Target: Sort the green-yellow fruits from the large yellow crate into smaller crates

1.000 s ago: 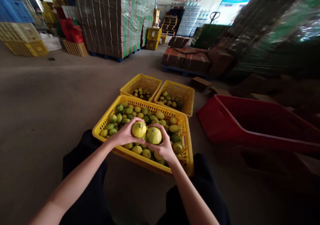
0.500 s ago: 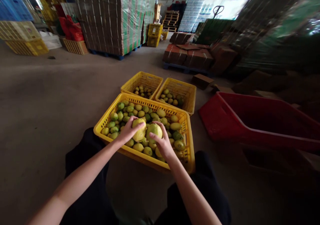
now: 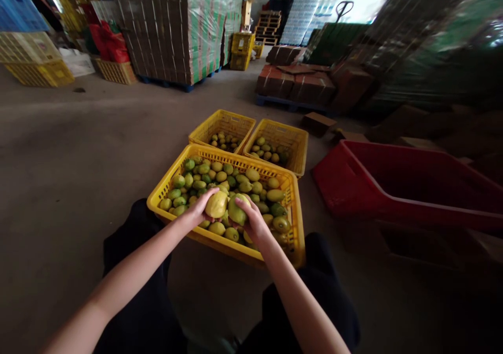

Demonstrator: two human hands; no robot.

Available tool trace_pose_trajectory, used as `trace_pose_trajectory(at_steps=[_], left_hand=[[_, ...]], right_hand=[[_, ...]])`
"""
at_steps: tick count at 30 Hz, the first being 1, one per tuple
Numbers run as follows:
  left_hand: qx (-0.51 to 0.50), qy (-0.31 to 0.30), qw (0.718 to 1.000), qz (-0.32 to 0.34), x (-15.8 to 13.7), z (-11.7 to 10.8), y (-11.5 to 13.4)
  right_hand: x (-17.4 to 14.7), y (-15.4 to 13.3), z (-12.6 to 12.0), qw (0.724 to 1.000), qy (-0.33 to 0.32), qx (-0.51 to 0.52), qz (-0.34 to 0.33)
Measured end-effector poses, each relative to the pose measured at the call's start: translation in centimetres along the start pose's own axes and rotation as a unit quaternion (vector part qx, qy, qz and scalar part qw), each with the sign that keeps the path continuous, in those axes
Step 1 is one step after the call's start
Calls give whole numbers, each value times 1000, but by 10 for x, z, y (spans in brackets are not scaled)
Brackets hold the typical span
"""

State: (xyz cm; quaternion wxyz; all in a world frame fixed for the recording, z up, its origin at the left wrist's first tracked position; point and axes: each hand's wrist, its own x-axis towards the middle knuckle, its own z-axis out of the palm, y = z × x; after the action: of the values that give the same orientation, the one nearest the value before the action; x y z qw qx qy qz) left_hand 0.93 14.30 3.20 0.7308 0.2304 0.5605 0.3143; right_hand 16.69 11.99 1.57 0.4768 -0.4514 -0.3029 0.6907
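My left hand [image 3: 199, 210] is closed around a yellow lemon [image 3: 216, 205]. Close beside it, my right hand [image 3: 253, 218] grips a greener lemon [image 3: 238, 210], its thumb lying over the top. Both fruits are held just above a yellow plastic crate [image 3: 160, 190] filled with green and yellow lemons [image 3: 276, 195]. The undersides of the held lemons and some of my fingers are hidden. The crate sits between my knees.
Two more yellow crates, a left one [image 3: 198, 132] and a right one [image 3: 299, 147], hold some lemons beyond the near crate. To the right stands a red tub [image 3: 334, 186]. A small cardboard box [image 3: 317, 123] and wrapped pallet stacks [image 3: 157, 29] are farther back.
Both lemons have been turned in my hands and brought slightly lower. My right thumb has shifted up onto the greener one. The crates have stayed in place.
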Motion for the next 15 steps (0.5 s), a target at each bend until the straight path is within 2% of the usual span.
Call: trace_pose_trajectory(at_steps=[6, 8, 11, 13, 15], left_hand=[[5, -8, 1000, 12, 0, -1, 2], [13, -11, 999, 45, 1, -1, 1], [30, -17, 990, 135, 3, -3, -2], [35, -23, 983, 177, 3, -3, -3], [31, -28, 981, 192, 1, -4, -1]], right_hand=[[-3, -1, 3, 1000, -9, -14, -24], [-3, -1, 4, 999, -16, -24, -32], [-1, -2, 3, 998, -4, -52, -46], [-4, -8, 2, 992, 31, -88, -84], [-18, -23, 3, 975, 67, -145, -157]])
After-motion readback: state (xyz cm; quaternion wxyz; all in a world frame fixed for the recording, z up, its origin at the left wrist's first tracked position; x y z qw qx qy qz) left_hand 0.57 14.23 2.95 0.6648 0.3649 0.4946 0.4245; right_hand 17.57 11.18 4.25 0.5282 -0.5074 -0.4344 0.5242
